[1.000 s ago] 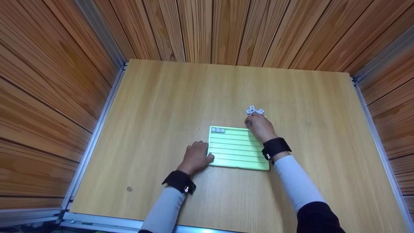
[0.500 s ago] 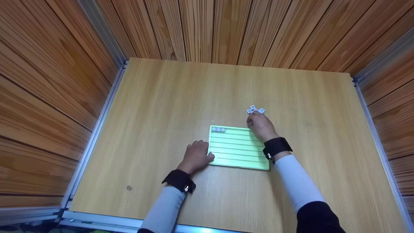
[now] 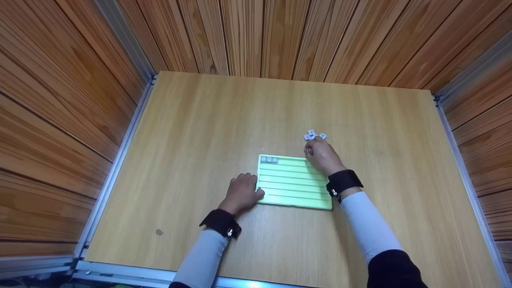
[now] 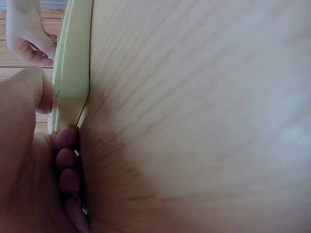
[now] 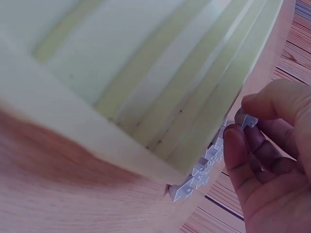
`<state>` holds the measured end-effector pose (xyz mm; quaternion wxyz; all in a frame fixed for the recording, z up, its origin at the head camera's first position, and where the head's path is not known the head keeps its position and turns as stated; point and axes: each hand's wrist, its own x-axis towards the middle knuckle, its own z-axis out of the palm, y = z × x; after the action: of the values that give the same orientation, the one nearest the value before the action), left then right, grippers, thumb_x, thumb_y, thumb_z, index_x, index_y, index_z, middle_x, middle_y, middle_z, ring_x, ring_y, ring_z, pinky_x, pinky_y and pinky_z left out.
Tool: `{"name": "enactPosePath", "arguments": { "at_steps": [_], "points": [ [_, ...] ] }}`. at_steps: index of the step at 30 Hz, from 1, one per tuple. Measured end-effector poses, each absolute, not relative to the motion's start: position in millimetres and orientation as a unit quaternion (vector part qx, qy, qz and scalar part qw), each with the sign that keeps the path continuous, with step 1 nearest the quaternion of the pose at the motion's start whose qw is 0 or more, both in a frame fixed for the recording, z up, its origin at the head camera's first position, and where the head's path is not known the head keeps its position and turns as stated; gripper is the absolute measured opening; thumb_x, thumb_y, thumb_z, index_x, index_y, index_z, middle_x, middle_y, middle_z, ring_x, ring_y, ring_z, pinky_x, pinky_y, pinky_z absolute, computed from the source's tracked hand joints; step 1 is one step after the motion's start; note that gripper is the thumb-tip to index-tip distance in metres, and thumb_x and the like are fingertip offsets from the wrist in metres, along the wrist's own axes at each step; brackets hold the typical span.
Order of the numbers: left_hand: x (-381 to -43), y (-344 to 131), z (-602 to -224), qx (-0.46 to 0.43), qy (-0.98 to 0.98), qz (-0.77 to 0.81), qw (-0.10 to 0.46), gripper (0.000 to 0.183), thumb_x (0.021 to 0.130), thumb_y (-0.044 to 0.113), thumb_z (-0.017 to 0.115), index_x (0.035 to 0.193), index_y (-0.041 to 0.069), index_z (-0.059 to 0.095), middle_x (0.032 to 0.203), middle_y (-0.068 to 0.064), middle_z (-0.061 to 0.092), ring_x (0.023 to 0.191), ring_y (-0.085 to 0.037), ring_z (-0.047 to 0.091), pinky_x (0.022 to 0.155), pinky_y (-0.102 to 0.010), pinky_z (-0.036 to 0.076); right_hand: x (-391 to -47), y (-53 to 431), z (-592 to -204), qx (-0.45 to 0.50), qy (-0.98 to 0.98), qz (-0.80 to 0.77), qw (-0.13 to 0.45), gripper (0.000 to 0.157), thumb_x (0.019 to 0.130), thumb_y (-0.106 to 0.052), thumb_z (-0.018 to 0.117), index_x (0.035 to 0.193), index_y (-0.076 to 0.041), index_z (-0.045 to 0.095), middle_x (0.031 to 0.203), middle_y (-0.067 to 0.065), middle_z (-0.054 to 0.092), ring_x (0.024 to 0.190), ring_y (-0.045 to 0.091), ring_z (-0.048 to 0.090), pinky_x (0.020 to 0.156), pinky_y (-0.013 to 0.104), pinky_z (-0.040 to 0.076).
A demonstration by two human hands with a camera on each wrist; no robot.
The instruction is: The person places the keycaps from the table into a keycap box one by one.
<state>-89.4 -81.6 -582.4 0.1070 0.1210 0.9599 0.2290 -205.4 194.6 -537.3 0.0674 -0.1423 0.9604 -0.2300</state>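
A pale green ridged tray [image 3: 294,183] lies on the table, with a short row of light grey keycaps [image 3: 269,160] in its top left corner. My left hand [image 3: 241,193] grips the tray's left edge, thumb on top and curled fingers along the side, as the left wrist view also shows. Beyond the tray's upper right corner, my right hand [image 3: 322,157] pinches a small keycap [image 5: 249,120] between thumb and fingers. Several loose white keycaps [image 3: 311,133] lie on the table just past its fingertips, partly hidden by the hand in the head view.
A wooden table [image 3: 216,120] with metal rails [image 3: 116,168] along its sides stretches around the tray. Wood-panelled walls [image 3: 280,40] enclose the back and both sides. A small dark spot [image 3: 159,232] marks the tabletop at the lower left.
My right hand has shifted only very slightly near the loose keycaps. The left hand and the tray hold their places.
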Motion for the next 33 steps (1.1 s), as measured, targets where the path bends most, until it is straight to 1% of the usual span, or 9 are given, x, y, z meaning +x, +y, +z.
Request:
{"name": "enactPosePath", "arguments": {
  "at_steps": [5, 9, 12, 18, 23, 26, 33],
  "points": [
    [-89.7, -81.2, -583.3, 0.118, 0.96, 0.231, 0.108, 0.021, 0.085, 0.033, 0.057, 0.082, 0.014, 0.05, 0.082, -0.001, 0.046, 0.081, -0.023, 0.044, 0.075, -0.04, 0.037, -204.2, 195.7, -538.7, -0.154, 0.954, -0.248, 0.062, 0.016, 0.095, -0.006, 0.063, 0.109, 0.001, 0.064, 0.105, 0.014, 0.059, 0.095, 0.029, 0.059, 0.081, 0.043, 0.05],
    [-89.7, -81.2, -583.4, 0.121, 0.959, 0.237, 0.101, 0.02, 0.084, 0.032, 0.056, 0.079, 0.013, 0.049, 0.08, 0.0, 0.046, 0.079, -0.022, 0.044, 0.073, -0.04, 0.036, -203.5, 196.9, -538.4, -0.183, 0.944, -0.272, 0.041, 0.02, 0.092, 0.002, 0.065, 0.112, 0.004, 0.066, 0.111, 0.017, 0.062, 0.104, 0.033, 0.063, 0.088, 0.044, 0.051],
    [-89.9, -81.3, -583.8, 0.122, 0.959, 0.236, 0.099, 0.02, 0.084, 0.032, 0.056, 0.078, 0.014, 0.049, 0.08, 0.0, 0.046, 0.079, -0.022, 0.044, 0.072, -0.039, 0.036, -203.2, 196.7, -537.3, -0.196, 0.939, -0.28, 0.031, 0.02, 0.09, 0.005, 0.066, 0.11, 0.005, 0.069, 0.115, 0.018, 0.063, 0.111, 0.035, 0.063, 0.093, 0.045, 0.051],
    [-90.0, -81.4, -583.7, 0.119, 0.96, 0.233, 0.102, 0.021, 0.084, 0.033, 0.057, 0.08, 0.013, 0.051, 0.082, -0.001, 0.048, 0.082, -0.023, 0.046, 0.075, -0.041, 0.038, -202.2, 195.1, -536.1, -0.194, 0.941, -0.277, 0.028, 0.018, 0.091, 0.002, 0.067, 0.109, 0.002, 0.069, 0.114, 0.015, 0.064, 0.113, 0.033, 0.063, 0.093, 0.045, 0.051],
    [-89.6, -81.2, -583.8, 0.118, 0.96, 0.229, 0.106, 0.021, 0.085, 0.033, 0.057, 0.08, 0.014, 0.05, 0.083, -0.001, 0.048, 0.083, -0.023, 0.047, 0.076, -0.042, 0.038, -202.0, 194.3, -537.8, -0.209, 0.937, -0.279, 0.03, 0.021, 0.09, 0.0, 0.07, 0.111, 0.001, 0.073, 0.114, 0.013, 0.066, 0.113, 0.032, 0.062, 0.096, 0.045, 0.05],
    [-89.2, -81.3, -583.7, 0.119, 0.96, 0.231, 0.105, 0.021, 0.085, 0.033, 0.057, 0.08, 0.014, 0.051, 0.083, -0.001, 0.048, 0.083, -0.023, 0.047, 0.076, -0.042, 0.038, -201.6, 193.4, -538.3, -0.214, 0.934, -0.286, 0.029, 0.021, 0.09, 0.0, 0.07, 0.111, 0.001, 0.074, 0.113, 0.014, 0.065, 0.111, 0.032, 0.062, 0.095, 0.045, 0.05],
    [-89.2, -81.2, -582.7, 0.12, 0.96, 0.23, 0.103, 0.021, 0.086, 0.033, 0.056, 0.082, 0.014, 0.051, 0.083, -0.001, 0.048, 0.083, -0.023, 0.046, 0.076, -0.041, 0.038, -199.5, 191.3, -538.1, -0.225, 0.925, -0.304, 0.026, 0.018, 0.09, 0.002, 0.069, 0.108, 0.004, 0.071, 0.109, 0.014, 0.064, 0.098, 0.029, 0.062, 0.084, 0.041, 0.051]
  ]
}}
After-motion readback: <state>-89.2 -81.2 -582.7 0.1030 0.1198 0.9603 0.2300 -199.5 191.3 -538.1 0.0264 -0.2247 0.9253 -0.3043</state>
